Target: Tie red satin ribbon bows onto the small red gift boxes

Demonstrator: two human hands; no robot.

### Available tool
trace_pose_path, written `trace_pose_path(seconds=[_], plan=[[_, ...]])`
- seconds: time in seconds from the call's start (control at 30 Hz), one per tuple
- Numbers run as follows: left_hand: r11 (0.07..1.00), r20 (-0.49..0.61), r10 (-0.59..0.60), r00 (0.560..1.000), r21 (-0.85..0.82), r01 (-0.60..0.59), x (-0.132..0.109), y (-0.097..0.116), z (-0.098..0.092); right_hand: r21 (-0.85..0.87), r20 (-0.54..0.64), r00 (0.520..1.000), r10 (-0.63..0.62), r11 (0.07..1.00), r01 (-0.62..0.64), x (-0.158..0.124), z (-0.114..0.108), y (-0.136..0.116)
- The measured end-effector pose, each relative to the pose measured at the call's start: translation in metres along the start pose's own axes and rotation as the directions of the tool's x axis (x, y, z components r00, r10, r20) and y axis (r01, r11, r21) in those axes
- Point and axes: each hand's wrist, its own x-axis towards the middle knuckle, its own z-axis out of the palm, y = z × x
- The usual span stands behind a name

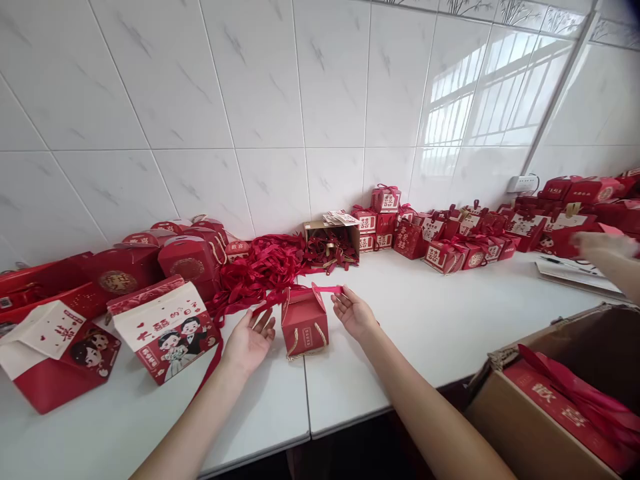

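Note:
A small red gift box with twisted cord handles stands upright on the white table between my hands. A red ribbon runs across the top of the box and out to both sides. On the right, my right hand pinches the ribbon's short end between thumb and fingers. My left hand is palm up beside the box, with the ribbon caught at its thumb and forefinger and the other fingers loosely curled. From there the ribbon trails down to the left, behind my forearm.
A heap of loose red ribbons lies behind, beside an open carton of small red pieces. Larger red boxes stand left. Finished-looking boxes line the wall. A cardboard box sits front right; another person's hand is far right.

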Motion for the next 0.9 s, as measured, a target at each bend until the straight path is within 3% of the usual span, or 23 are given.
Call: trace_pose_path(seconds=[0.2,0.4,0.63,0.77,0.9], plan=[[0.993,-0.022,0.113,0.993,-0.03,-0.114,-0.004,0.021,0.002,-0.044,-0.063,0.99,-0.124,0.992,0.122,0.0,-0.002,-0.016],[0.96,0.026,0.277,0.961,0.024,-0.277,-0.01,0.048,0.014,-0.105,-0.093,0.96,-0.265,0.961,0.256,0.01,0.005,-0.043],[0.805,0.172,0.537,0.826,0.189,-0.563,-0.011,0.084,0.04,-0.18,0.047,0.892,-0.449,0.875,0.45,0.01,0.042,-0.082],[0.703,0.312,0.572,0.758,0.289,-0.649,-0.011,0.095,0.06,-0.232,0.164,0.844,-0.511,0.812,0.536,0.012,0.067,-0.099],[0.633,0.401,0.569,0.718,0.343,-0.694,-0.015,0.097,0.077,-0.257,0.235,0.808,-0.54,0.767,0.588,0.014,0.086,-0.11]])
